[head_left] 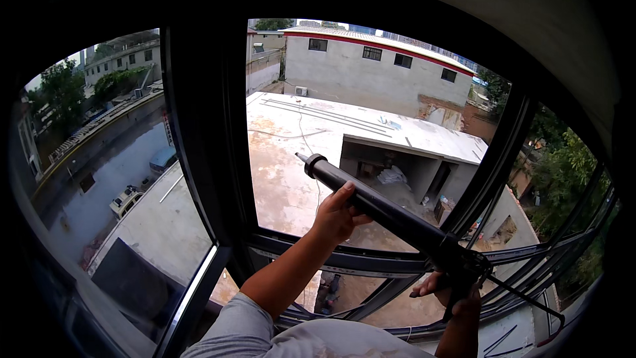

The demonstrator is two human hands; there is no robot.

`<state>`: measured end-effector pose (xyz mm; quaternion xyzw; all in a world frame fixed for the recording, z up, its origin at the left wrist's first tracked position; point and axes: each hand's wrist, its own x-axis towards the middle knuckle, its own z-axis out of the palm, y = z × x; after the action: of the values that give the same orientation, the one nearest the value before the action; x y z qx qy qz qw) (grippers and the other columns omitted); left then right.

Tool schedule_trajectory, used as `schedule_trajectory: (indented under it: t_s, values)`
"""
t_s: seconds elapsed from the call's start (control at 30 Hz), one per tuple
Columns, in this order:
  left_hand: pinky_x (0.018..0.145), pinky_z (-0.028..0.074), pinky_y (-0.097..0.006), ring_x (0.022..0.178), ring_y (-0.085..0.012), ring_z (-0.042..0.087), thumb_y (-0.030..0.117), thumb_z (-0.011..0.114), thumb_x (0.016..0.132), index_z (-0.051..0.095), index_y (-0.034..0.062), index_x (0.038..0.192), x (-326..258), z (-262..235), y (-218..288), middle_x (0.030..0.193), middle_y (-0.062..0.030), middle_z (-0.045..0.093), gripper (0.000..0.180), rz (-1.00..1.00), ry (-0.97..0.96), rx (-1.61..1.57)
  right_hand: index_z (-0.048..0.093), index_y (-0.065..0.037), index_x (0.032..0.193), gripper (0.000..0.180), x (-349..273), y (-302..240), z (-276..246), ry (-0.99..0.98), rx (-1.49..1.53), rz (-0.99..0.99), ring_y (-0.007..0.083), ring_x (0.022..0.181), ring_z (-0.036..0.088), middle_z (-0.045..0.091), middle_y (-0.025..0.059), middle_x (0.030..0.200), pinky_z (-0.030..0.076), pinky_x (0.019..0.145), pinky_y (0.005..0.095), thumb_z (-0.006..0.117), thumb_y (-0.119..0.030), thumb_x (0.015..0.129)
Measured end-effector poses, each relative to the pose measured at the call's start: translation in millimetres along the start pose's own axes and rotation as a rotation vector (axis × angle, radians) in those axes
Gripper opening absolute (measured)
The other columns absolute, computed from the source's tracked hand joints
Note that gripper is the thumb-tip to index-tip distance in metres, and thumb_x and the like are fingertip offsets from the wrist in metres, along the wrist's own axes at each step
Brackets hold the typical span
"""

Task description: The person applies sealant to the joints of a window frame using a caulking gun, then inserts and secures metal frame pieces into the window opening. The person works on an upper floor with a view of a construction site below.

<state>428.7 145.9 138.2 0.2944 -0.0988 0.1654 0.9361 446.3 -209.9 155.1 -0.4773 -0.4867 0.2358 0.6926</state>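
A long black caulking gun (381, 207) slants across the middle of the view, its pale nozzle tip pointing up and to the left. My left hand (339, 217) is wrapped round the barrel from below, a little behind the front collar. At the rear end my right hand (457, 295) grips the handle, partly hidden by the dark trigger part. A thin bent plunger rod sticks out behind it to the lower right. The nozzle shows in front of the window opening and touches nothing that I can see.
Dark window frames (228, 126) surround the opening, with a glazed sash (192, 285) swung out at the left. A frame rail (344, 262) crosses below the gun. Outside, far below, lie a pale flat roof (278, 152), a grey building (358, 69) and trees (576, 159).
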Motion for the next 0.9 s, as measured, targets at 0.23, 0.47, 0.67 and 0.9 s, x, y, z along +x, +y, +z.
schedule_trajectory:
  t_s: [0.23,0.47,0.67,0.9]
  values:
    - [0.077,0.069,-0.049,0.096,-0.0320,0.076,0.034,0.072,0.098,0.047,-0.0042,0.129,-31,88,64,0.110,-0.0204,0.067,0.055,0.136,-0.182,0.328,0.056,-0.001,0.139,0.065,-18,21,31,0.038,0.140,-0.094,0.0388,0.120,0.067,0.071,0.0211,0.121,0.049,0.107,0.0620,0.085,-0.023,0.085]
    - [0.076,0.069,-0.042,0.097,-0.0354,0.076,0.038,0.071,0.098,0.040,-0.0118,0.136,-45,118,135,0.109,-0.0262,0.067,0.069,0.115,-0.309,0.459,0.058,-0.004,0.139,0.061,-20,24,59,0.101,-0.024,-0.251,0.0378,0.124,0.065,0.069,0.0188,0.128,0.048,0.108,0.0617,0.084,-0.025,0.088]
    - [0.073,0.069,-0.044,0.092,-0.0349,0.077,0.042,0.071,0.098,0.041,-0.0156,0.133,-50,138,173,0.107,-0.0283,0.067,0.073,0.273,-0.286,0.486,0.059,-0.005,0.135,0.061,19,10,108,0.111,-0.137,-0.375,0.0356,0.120,0.066,0.068,0.0175,0.127,0.050,0.107,0.0568,0.086,-0.026,0.085]
    - [0.064,0.069,-0.041,0.079,-0.0344,0.078,0.042,0.061,0.104,0.051,-0.0155,0.122,-42,136,213,0.099,-0.0275,0.070,0.061,0.347,-0.327,0.557,0.060,-0.004,0.132,0.062,47,3,139,0.124,-0.255,-0.425,0.0326,0.116,0.067,0.070,0.0160,0.119,0.051,0.107,0.0532,0.087,-0.033,0.085]
